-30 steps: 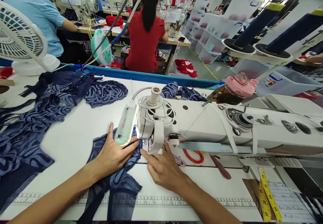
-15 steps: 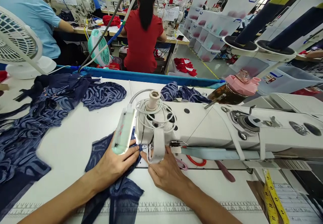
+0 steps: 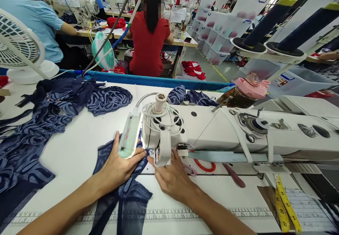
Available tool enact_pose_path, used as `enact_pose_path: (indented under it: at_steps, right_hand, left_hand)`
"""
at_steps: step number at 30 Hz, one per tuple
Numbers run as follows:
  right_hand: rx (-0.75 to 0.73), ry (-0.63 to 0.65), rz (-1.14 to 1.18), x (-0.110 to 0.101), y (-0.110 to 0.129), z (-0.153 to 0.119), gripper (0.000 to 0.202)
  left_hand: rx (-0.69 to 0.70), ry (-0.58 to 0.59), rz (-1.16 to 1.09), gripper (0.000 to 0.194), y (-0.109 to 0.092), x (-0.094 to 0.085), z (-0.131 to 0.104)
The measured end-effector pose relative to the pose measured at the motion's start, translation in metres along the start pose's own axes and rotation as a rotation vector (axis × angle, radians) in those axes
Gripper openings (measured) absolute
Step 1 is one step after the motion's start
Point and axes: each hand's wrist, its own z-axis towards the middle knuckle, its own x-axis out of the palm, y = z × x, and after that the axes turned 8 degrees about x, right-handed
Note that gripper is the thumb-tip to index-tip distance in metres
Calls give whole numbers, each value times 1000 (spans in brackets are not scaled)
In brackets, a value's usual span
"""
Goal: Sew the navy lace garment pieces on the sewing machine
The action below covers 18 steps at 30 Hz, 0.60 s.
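A navy lace garment piece (image 3: pixel 136 191) lies under the head of a white sewing machine (image 3: pixel 212 125), its lower straps hanging toward the table's front edge. My left hand (image 3: pixel 120 166) rests on this fabric with fingers stretched toward the presser foot (image 3: pixel 151 152) and the thumb spread apart. A pale green lamp (image 3: pixel 129 136) covers part of that hand. My right hand (image 3: pixel 172 176) is just right of the foot, one fingertip close to the fabric edge. The machine's grey guard (image 3: pixel 164 148) hides its other fingers, so their grip does not show.
More navy lace pieces (image 3: pixel 34 132) are heaped at left; others (image 3: pixel 109 99) lie behind the machine. Red-handled scissors (image 3: pixel 205 166), a yellow tape measure (image 3: pixel 284 203) and a pink-lidded jug (image 3: pixel 245 92) are at right. A white fan (image 3: pixel 21 44) stands at far left. Two people sit ahead.
My left thumb has come out from beside the lamp and now points up, apart from the fingers. The lace piece has shifted slightly right under my left hand. My right hand stays by the foot.
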Motion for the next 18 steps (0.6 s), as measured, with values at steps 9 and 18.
enact_pose_path:
  at_steps: [9, 18]
  right_hand:
    - [10, -25, -59, 2, -2, -1, 39]
    - [46, -14, -27, 6, -6, 0, 29]
  left_hand:
    - [29, -17, 56, 40, 4, 7, -5]
    - [-92, -55, -7, 26, 15, 7, 3]
